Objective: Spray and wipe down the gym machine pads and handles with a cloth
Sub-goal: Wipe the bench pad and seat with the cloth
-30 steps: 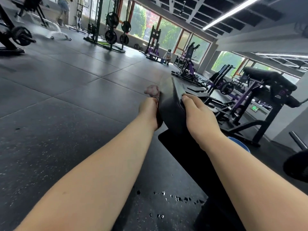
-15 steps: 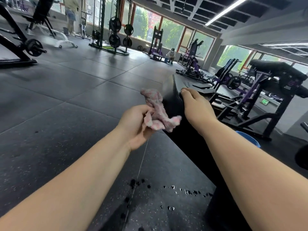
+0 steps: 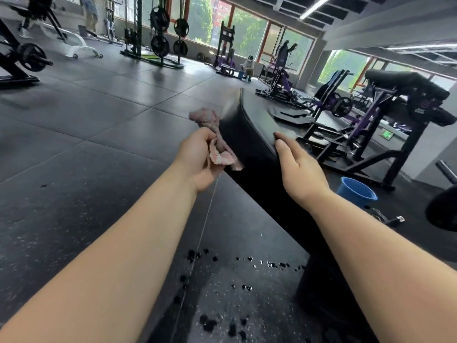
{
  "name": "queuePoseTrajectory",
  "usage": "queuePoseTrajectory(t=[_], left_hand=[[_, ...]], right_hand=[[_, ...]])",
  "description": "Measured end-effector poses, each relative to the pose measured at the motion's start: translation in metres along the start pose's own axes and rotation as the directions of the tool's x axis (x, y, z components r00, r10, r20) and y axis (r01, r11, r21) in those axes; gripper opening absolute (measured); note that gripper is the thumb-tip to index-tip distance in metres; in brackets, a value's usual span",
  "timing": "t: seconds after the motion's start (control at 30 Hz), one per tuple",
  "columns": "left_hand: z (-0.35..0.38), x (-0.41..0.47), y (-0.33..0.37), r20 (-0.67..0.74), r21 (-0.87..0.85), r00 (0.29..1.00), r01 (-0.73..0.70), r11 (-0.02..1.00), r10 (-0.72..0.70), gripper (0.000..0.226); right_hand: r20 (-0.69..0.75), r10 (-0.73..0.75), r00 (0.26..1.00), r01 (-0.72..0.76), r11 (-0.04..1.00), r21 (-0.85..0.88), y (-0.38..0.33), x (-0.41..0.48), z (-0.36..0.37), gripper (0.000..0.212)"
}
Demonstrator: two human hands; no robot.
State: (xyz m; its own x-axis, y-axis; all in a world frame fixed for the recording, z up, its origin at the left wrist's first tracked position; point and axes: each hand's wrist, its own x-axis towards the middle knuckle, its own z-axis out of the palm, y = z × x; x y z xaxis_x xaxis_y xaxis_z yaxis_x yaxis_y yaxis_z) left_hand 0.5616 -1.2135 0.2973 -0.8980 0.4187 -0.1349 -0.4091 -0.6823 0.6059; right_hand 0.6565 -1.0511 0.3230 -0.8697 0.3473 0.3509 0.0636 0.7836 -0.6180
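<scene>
Lengthwise, the pad (image 3: 247, 125) runs from the near right out to the far middle, a long black cushion whose far end lies between the two hands. The cloth (image 3: 206, 117), pink and crumpled, is bunched in the left hand (image 3: 197, 159), whose fingers curl round it. Part of it sticks up past the fingers and part hangs below, seemingly touching the pad's left side face. The right hand (image 3: 299, 167) lies at the pad's right edge, fingers fairly straight and laid against it, holding nothing.

So the pad sits between the hands, with the cloth hand on its left, just beside the surface to be wiped. The left hand looks placed to do the work, and the right seems only to steady. By my judgement the wipe would travel along the pad's long axis, either out toward the far end or back toward the person. No spray bottle shows.

Dark wet drops (image 3: 247, 259) dot the floor (image 3: 86, 144) left of the pad's near end. A blue bucket (image 3: 356, 191) stands on the floor to the right, near a purple-framed machine (image 3: 405, 87).
</scene>
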Motion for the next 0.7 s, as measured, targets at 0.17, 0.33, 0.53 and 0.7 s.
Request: queuePoseTrajectory(t=[0.17,0.33,0.53,0.7], left_hand=[[0.009,-0.041,0.001,0.0,0.155,0.993,-0.114,0.981,0.116,0.026],[-0.001,-0.074,-0.039,-0.035,0.337,0.944,-0.298,0.893,0.328,0.022],[0.028,-0.061,-0.087,-0.089,0.401,0.797,-0.52,0.754,0.598,0.037],[0.041,-0.052,-0.128,-0.224,0.405,0.703,-0.563,0.72,0.675,0.036]], right_hand=[[0.044,-0.011,0.999,0.011,1.0,0.001,0.002,0.001,-0.001,0.043],[0.225,0.003,0.974,-0.011,0.999,0.036,0.015,0.006,-0.019,0.044],[0.172,-0.002,0.985,-0.023,0.989,0.143,0.057,-0.01,-0.023,0.04],[0.247,-0.002,0.969,-0.05,0.978,0.203,0.08,-0.001,-0.034,0.04]])
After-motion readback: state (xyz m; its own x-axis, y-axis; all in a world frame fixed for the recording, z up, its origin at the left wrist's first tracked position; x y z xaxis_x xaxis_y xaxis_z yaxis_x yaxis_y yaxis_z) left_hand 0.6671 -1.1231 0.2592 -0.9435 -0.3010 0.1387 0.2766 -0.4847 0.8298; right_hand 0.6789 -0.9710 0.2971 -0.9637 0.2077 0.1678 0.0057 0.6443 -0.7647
